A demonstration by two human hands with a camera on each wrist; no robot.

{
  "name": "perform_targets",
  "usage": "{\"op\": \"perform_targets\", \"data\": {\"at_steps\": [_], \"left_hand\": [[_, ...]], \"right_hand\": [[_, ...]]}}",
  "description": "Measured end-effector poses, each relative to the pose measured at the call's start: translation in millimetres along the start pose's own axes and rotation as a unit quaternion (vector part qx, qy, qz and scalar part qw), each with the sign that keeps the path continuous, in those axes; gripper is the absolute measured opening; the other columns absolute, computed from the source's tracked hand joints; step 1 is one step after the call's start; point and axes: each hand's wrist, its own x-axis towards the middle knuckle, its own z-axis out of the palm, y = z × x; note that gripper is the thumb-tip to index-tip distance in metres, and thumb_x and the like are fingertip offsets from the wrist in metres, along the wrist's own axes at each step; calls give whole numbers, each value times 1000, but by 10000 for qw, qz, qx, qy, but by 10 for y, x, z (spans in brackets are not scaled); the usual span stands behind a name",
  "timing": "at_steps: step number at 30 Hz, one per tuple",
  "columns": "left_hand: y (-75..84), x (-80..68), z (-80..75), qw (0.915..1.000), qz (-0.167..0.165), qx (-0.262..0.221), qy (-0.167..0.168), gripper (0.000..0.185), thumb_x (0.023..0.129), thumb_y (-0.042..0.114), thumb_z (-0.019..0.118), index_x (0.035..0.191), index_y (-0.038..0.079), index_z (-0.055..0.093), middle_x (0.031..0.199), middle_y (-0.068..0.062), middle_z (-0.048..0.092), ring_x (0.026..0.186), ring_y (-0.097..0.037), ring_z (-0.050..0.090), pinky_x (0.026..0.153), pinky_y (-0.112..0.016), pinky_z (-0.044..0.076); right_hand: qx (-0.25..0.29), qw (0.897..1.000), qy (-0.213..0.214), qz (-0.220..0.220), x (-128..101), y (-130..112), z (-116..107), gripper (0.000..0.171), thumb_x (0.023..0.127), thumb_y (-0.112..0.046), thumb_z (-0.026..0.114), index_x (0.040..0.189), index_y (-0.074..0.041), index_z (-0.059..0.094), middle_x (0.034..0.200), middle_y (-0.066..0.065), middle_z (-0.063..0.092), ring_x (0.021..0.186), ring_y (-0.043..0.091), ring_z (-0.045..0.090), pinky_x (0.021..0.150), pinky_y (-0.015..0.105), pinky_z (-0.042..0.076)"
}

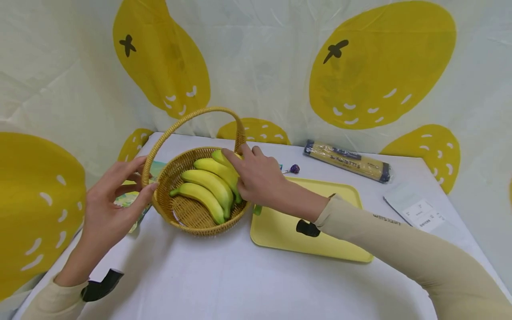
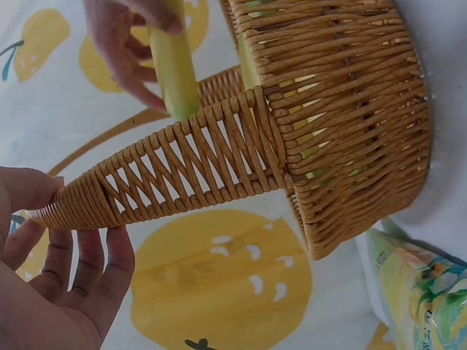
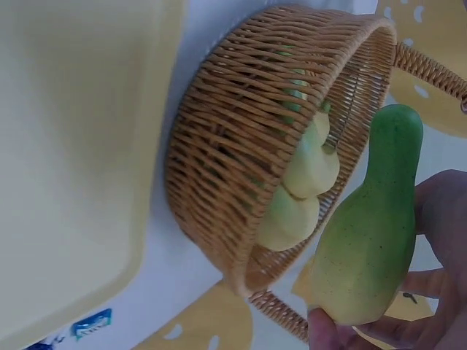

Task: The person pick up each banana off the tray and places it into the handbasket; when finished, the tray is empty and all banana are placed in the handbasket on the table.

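Note:
A woven wicker basket [image 1: 200, 227] with a tall handle [image 1: 168, 131] stands on the white table and holds a bunch of yellow-green bananas [image 1: 206, 189]. My right hand [image 1: 256, 178] reaches over the far rim and grips the bunch at its upper end. The right wrist view shows one banana [image 3: 368, 233] in that hand's fingers [image 3: 438, 219], just outside the basket wall [image 3: 233, 168]. My left hand [image 1: 134, 173] is at the basket's left side with relaxed fingers. Its fingertips [image 2: 109, 262] lie against the handle [image 2: 182, 168] without closing round it.
A yellow tray [image 1: 288, 224] lies right of the basket, under my right forearm. Behind it are a spaghetti packet [image 1: 348, 162] and a purple lollipop [image 1: 294, 169]; a white pouch [image 1: 420, 212] lies far right. A colourful packet [image 1: 130, 202] sits beside the basket's left.

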Motion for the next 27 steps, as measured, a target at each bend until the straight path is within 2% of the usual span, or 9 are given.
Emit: {"op": "perform_targets", "data": {"at_steps": [9,15,21,27], "left_hand": [[-6,-3,4,10000,-19,72,-45,73,77,-23,79,144,5,66,106,-10,64,95,-13,63,83,-13,56],[25,-5,10,10000,-48,80,-6,73,78,-22,79,144,6,67,106,-7,64,95,-12,62,83,-12,55],[11,-16,6,9999,-75,103,1,74,78,-22,80,144,7,66,108,-5,64,96,-11,63,84,-12,55],[1,-22,20,9999,29,107,81,74,76,-24,81,143,4,67,109,-6,65,96,-9,62,84,-11,54]], "right_hand": [[-347,9987,-97,-353,243,-251,58,65,95,-13,52,159,-23,42,127,11,53,90,26,51,46,32,48],[-451,9967,-389,-555,353,-444,124,72,96,-17,58,164,-23,38,140,15,52,104,30,56,50,33,52],[-355,9951,-703,-601,439,-634,194,72,97,-20,60,166,-25,36,142,12,51,107,29,55,50,31,49],[-251,9943,-802,-657,496,-762,273,74,97,-24,67,165,-26,37,141,10,51,107,26,55,52,30,48]]}}
